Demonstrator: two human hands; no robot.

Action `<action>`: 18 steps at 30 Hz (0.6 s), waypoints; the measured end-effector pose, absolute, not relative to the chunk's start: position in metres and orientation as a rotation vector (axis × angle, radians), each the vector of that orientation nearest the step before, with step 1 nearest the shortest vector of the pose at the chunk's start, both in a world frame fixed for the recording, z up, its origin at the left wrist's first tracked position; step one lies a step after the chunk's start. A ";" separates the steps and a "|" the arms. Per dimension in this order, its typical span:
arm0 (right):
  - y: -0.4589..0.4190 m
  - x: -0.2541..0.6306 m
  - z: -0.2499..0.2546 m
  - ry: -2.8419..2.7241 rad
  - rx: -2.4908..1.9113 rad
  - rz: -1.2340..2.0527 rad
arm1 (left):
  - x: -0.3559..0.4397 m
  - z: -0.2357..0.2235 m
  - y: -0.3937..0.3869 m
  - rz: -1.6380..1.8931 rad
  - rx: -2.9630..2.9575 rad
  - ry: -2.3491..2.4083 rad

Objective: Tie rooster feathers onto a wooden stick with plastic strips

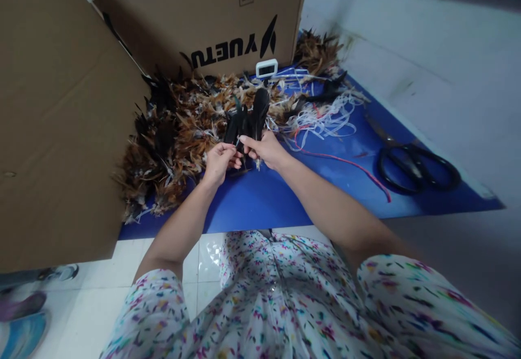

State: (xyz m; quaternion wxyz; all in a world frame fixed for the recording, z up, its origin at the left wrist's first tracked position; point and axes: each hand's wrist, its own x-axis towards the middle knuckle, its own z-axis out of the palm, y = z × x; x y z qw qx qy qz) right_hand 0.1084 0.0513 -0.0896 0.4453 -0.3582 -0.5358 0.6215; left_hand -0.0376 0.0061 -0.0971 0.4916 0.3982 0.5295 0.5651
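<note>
My right hand [266, 148] is closed round the base of some black feathers [260, 108], whose pale quill ends stick out below the fingers. Beside it, my left hand [221, 159] is closed in a pinch, fingertips close to the right thumb. A thin pale strip [238, 141] shows at the left fingertips; its ends are hidden. More dark feathers [234, 124] stand between the two hands. Behind and left of them spreads a thick pile of brown feather bunches [185, 123] on the blue tabletop [260, 207].
Large black-handled scissors [415, 166] lie at the right. Tangled white strips [328, 117] and a red cord [345, 162] lie nearer the hands. A small white-framed device [267, 68] stands against the cardboard box [163, 17] behind the pile. Another cardboard panel [52, 120] borders the left side.
</note>
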 end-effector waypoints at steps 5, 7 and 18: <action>0.055 0.110 -0.089 -1.249 -0.939 1.502 | -0.039 -0.101 0.008 1.362 0.985 1.312; 0.057 0.111 -0.088 -1.204 -0.961 1.485 | -0.040 -0.102 0.008 1.376 0.973 1.314; 0.050 0.106 -0.086 -1.225 -0.967 1.623 | -0.035 -0.098 0.004 1.269 1.045 1.339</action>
